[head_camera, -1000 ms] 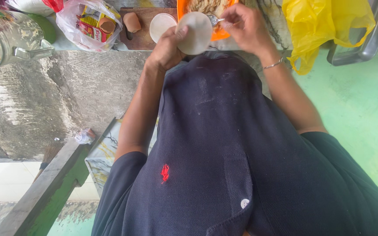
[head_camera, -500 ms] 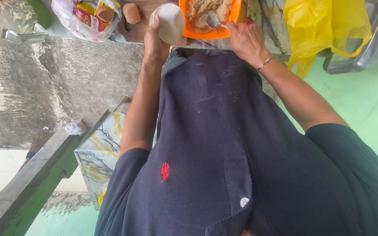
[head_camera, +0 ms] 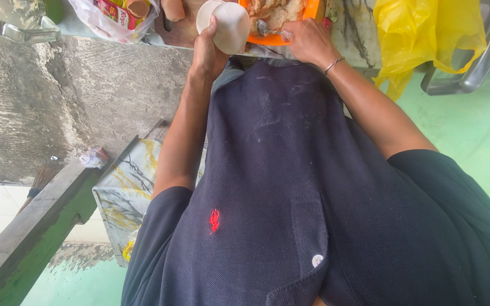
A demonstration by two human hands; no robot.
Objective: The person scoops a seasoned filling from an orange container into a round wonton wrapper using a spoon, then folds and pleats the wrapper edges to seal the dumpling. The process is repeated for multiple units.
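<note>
The left hand (head_camera: 208, 54) grips a white cup (head_camera: 226, 24), tilted beside an orange plate (head_camera: 307, 12) of food on the surface (head_camera: 358, 28). The right hand (head_camera: 308, 41) closes on a spoon (head_camera: 267, 29) resting at the plate's rim. A yellow bag (head_camera: 426, 34) hangs nearby.

Both arms stretched toward twelve o'clock

Left hand (head_camera: 210, 54) at eleven o'clock, fingers curled in a grip; right hand (head_camera: 308, 41) at one o'clock, fingers pinched, wrist bent.
</note>
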